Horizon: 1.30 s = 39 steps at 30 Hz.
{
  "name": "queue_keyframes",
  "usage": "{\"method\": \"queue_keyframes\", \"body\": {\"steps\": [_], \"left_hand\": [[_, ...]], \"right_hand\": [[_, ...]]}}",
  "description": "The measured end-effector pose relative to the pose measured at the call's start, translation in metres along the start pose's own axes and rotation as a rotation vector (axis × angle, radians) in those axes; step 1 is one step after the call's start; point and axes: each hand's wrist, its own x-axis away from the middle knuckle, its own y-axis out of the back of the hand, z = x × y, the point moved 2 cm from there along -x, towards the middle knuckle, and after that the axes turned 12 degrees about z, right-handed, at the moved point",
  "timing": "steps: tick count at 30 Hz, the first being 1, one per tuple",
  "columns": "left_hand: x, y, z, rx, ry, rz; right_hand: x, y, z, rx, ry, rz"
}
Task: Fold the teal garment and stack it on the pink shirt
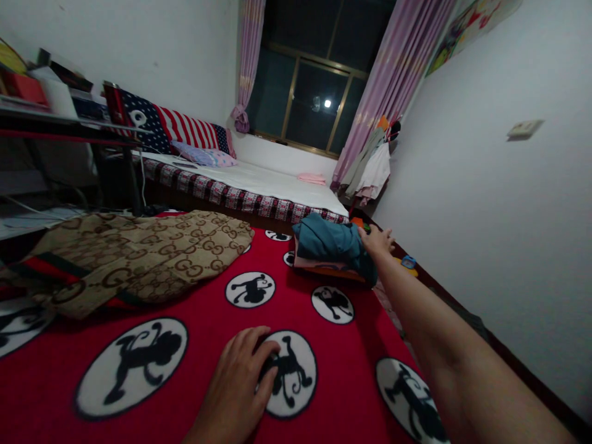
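Note:
My left hand (pixel 243 379) rests on the red blanket (pixel 203 339), which is printed with black monkeys in white circles. Its fingers lie slightly curled, thumb apart, with nothing in them. Farther out, my right hand (pixel 377 240) reaches past the right side of a pile of folded clothes (pixel 328 240), teal on top with pink and orange layers below. The fingers there are spread, and a small green and orange thing (pixel 367 227) shows beside them; whether they touch it I cannot tell. A tan patterned garment (pixel 176 253) with green-and-red stripes lies on the blanket at the left.
Behind stands a bed (pixel 259 179) with pillows. A cluttered desk (pixel 69 132) is at the left. Clothes (pixel 374 169) hang by the purple curtain (pixel 374 86) at the right. Near the right wall, a blue and yellow object (pixel 409 263) lies beyond the blanket's edge.

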Motion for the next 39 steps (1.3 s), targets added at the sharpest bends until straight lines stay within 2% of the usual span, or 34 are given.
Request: {"method": "queue_keyframes", "body": {"steps": [1, 3, 5, 7, 10, 12, 15, 17, 19, 20, 23, 25, 31, 35, 39], "left_hand": [[0.000, 0.000, 0.000, 0.000, 0.001, 0.003], [0.001, 0.001, 0.000, 0.002, 0.006, 0.009], [0.002, 0.001, 0.000, 0.010, 0.005, 0.018], [0.002, 0.001, -0.001, 0.023, 0.000, 0.026], [0.002, 0.002, -0.002, 0.043, -0.002, 0.031], [0.001, 0.004, -0.003, 0.050, 0.002, 0.031], [0.000, 0.008, -0.005, 0.058, -0.002, 0.031], [-0.001, 0.011, -0.008, 0.066, -0.012, 0.023], [-0.002, 0.014, -0.009, 0.078, -0.020, 0.013], [-0.002, 0.015, -0.009, 0.087, -0.020, 0.007], [-0.006, 0.017, -0.004, 0.145, -0.004, -0.018], [-0.009, 0.017, 0.001, 0.197, -0.005, -0.048], [-0.010, 0.019, 0.010, 0.306, -0.081, -0.165], [-0.002, 0.025, 0.008, 0.276, -0.050, -0.230], [0.006, 0.028, 0.006, 0.223, -0.061, -0.194]], "right_hand": [[0.003, 0.004, 0.016, 0.009, -0.040, -0.083], [0.018, 0.001, 0.047, 0.061, 0.088, -0.129], [0.040, -0.017, 0.066, 0.128, 0.233, 0.001], [0.059, -0.039, 0.070, 0.183, 0.227, 0.170], [0.070, -0.057, 0.065, 0.235, 0.167, 0.283], [0.073, -0.057, 0.066, 0.269, 0.164, 0.294], [0.093, -0.055, 0.076, 0.323, 0.199, 0.193], [0.122, -0.061, 0.084, 0.338, 0.248, 0.105], [0.160, -0.073, 0.091, 0.314, 0.290, 0.088], [0.179, -0.080, 0.093, 0.281, 0.294, 0.136], [0.234, -0.098, 0.098, 0.175, 0.264, 0.418], [0.264, -0.098, 0.101, 0.139, 0.270, 0.509], [0.330, -0.071, 0.109, 0.094, 0.296, 0.453], [0.354, -0.061, 0.111, 0.053, 0.287, 0.431], [0.359, -0.058, 0.109, -0.017, 0.316, 0.410]]}}
